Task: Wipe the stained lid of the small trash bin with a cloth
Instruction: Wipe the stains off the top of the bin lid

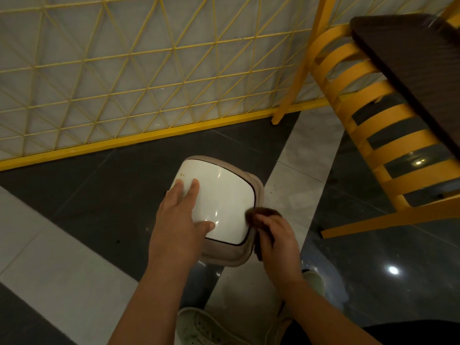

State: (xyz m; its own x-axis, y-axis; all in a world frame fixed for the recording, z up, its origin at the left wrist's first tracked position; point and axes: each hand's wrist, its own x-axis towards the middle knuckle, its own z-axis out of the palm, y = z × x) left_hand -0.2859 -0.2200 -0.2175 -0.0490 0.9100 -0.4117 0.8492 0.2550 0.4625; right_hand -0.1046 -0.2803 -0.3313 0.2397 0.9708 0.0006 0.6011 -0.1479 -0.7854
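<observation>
While the small trash bin (225, 255) stands on the dark floor tile (112, 195), both hands are at its top. The bin has a white lid (224, 195) set in a tan rim. The lid is shiny and shows small spots of light. A few tiny brown stains (183, 174) sit near its far left corner.

The left hand (181, 215) lies flat on the left side of the lid. Its fingers (195, 186) are straight and spread wide, and the thumb rests on the lid's near part. It holds nothing.

The right hand (276, 237) is at the bin's right near corner. Its fingers are curled tight around a dark brown cloth (265, 212). The cloth is bunched up and touches the right edge of the lid, by the rim. It looks a bit blurry, so I cannot tell just how it is folded.

The bin is close to a yellow wire fence (149, 70) with a thick yellow bar along the bottom. A pale floor stripe (293, 170) runs just beside the bin on the right, with a few brown crumbs on it. Farther right is a yellow chair (368, 135) with slats, and a dark brown table top (410, 70) hangs over it. At the bottom, a white shoe (206, 329) shows between the two arms.
</observation>
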